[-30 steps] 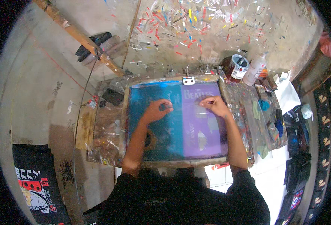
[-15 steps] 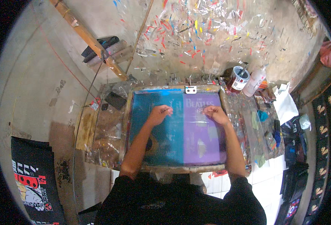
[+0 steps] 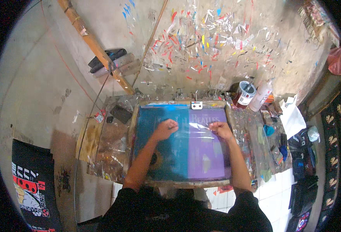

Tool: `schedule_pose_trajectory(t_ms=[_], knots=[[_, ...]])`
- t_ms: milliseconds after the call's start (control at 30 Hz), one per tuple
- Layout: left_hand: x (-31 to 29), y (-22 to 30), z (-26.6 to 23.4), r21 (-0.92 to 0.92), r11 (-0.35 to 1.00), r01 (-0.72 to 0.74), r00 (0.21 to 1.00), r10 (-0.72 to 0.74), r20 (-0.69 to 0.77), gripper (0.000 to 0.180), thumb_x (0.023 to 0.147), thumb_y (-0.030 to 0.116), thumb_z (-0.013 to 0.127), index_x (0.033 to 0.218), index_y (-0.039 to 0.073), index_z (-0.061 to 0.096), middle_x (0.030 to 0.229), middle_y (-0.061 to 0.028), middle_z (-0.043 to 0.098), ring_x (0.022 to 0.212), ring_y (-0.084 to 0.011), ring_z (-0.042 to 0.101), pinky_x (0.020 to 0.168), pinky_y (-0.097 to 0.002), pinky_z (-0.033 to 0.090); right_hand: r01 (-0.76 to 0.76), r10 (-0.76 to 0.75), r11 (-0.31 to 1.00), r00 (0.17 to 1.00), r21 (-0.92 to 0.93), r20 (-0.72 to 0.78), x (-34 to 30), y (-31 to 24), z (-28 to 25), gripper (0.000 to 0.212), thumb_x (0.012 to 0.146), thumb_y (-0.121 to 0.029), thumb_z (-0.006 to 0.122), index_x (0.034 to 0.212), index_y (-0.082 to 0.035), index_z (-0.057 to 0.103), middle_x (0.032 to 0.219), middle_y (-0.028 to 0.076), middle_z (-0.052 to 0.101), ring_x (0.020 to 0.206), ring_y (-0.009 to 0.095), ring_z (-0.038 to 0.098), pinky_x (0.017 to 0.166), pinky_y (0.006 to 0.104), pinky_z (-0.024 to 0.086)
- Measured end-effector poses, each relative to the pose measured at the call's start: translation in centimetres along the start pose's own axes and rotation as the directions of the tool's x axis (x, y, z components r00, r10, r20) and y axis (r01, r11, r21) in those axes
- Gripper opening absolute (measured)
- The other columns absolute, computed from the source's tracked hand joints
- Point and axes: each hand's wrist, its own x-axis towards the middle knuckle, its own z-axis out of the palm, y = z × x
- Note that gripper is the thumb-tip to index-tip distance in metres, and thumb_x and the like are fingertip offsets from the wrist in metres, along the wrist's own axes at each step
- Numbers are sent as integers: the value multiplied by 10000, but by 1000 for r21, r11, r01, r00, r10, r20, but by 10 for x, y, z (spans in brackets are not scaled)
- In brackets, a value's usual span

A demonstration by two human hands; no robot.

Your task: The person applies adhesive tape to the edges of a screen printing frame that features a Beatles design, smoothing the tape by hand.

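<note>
A screen-printing frame (image 3: 228, 154) lies flat on the bench in front of me, its mesh blue-green at left and purple at right, with pale lettering near the top right. Over the mesh, my left hand (image 3: 165, 130) is closed with fingertips pinched. My right hand (image 3: 221, 130) is pinched too, above the purple part. A glossy strip of clear tape (image 3: 198, 126) spans the space between them; its ends are hidden at the fingertips. Below it, another shiny band (image 3: 203, 136) crosses the purple mesh. A white-faced hinge clamp (image 3: 196, 105) sits at the frame's far edge.
Right of the frame stand an ink tub (image 3: 244, 94) with a tool in it and a pale bottle (image 3: 261, 96). A dark block (image 3: 121, 113) lies at left. Printed black shirts (image 3: 31, 185) hang at far left. A wooden beam (image 3: 91, 40) slants along the left wall.
The view has tilted, so the bench sits lower in the picture. Both hands stay pinched over the mesh, and the clear strip between them now shows more plainly.
</note>
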Motion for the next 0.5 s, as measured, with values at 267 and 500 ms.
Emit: schedule_pose_trajectory(t_ms=[267,500], knots=[[0,-23,-2,-254,956,146,987,-156,-21,445,817,118,731,1157,82,447,879,-124,717,813,-195,679,765,-360,529,78,-77,997,994,18,-73,-11,-18,16,99,789,2,715,878,-35,697,862,44,689,726,101,591,645,247,481],[-5,1,-4,-119,983,140,985,-150,-80,330,807,123,735,1053,81,520,865,-108,712,800,-181,673,728,-339,529,270,-245,944,958,-188,149,4,1,0,199,874,61,573,1000,-25,701,903,40,695,847,94,612,753,224,483]])
